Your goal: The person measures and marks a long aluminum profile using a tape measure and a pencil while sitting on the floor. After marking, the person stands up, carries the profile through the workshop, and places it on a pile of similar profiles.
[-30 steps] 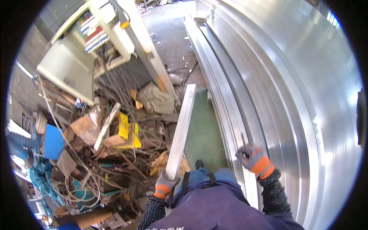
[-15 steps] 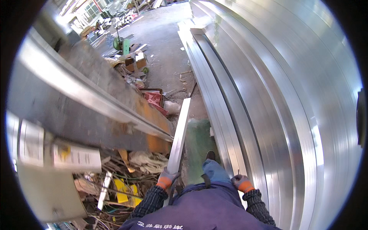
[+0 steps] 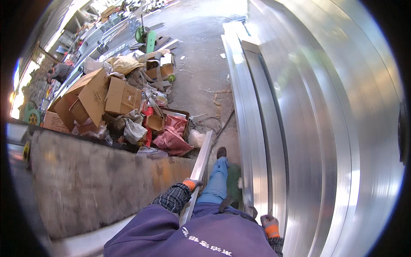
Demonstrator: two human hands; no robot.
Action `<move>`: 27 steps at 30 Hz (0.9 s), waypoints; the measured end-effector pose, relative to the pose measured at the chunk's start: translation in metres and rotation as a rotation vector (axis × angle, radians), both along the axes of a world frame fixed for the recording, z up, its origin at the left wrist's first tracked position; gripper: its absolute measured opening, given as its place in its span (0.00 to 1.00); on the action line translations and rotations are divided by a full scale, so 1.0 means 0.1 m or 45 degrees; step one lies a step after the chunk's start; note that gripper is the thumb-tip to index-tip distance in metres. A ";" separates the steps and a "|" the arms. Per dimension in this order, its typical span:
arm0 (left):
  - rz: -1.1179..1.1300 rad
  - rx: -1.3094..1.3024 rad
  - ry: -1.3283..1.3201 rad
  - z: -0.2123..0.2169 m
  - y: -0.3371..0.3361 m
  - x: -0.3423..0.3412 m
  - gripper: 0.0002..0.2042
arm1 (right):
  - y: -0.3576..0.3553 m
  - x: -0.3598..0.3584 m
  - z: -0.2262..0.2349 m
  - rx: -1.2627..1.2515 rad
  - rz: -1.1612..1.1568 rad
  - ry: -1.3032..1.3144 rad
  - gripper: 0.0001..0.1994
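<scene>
My left hand (image 3: pixel 192 184), in a grey and orange glove, is closed around a long silver metal bar (image 3: pixel 201 160), likely an aluminium profile. The bar slants forward beside my left leg, its far end close to a clear plastic bag (image 3: pixel 196 138). My right hand (image 3: pixel 269 225), gloved the same way, hangs low at my right side with its fingers curled in. Whatever it may hold is too small to make out. Just past it stand long silver metal profiles (image 3: pixel 261 150), stacked lengthwise along the right.
Open cardboard boxes (image 3: pixel 124 96), pink plastic (image 3: pixel 173 139) and scrap heap up at the left, behind a stained, low wall-like surface (image 3: pixel 107 188). A green machine part (image 3: pixel 150 42) stands farther off. Dark cable (image 3: pixel 222 126) lies across the grey floor (image 3: pixel 201 55). One person (image 3: pixel 62 72) bends at far left.
I have stepped forward past the machine and the litter on the left. The bar has travelled along in my left hand, and my right hand has moved lower in the view.
</scene>
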State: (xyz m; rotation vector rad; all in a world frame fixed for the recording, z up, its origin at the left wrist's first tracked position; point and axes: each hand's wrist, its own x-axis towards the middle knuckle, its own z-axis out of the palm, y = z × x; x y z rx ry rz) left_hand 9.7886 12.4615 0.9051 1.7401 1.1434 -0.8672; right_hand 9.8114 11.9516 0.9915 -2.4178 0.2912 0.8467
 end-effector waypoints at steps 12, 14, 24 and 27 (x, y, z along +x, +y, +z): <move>-0.159 -0.229 0.083 -0.20 2.23 1.58 0.39 | 2.14 3.33 -0.36 0.099 -0.210 0.472 0.19; -0.027 -0.211 0.126 0.16 2.53 1.91 0.43 | 2.74 4.05 -0.31 0.185 -0.287 0.532 0.18; 0.218 -0.025 -0.289 0.01 3.70 2.59 0.40 | 5.27 6.70 -1.14 0.042 0.503 0.531 0.22; 0.235 0.099 -0.153 -0.22 4.08 3.12 0.35 | 6.01 7.45 -1.68 0.199 0.767 0.238 0.23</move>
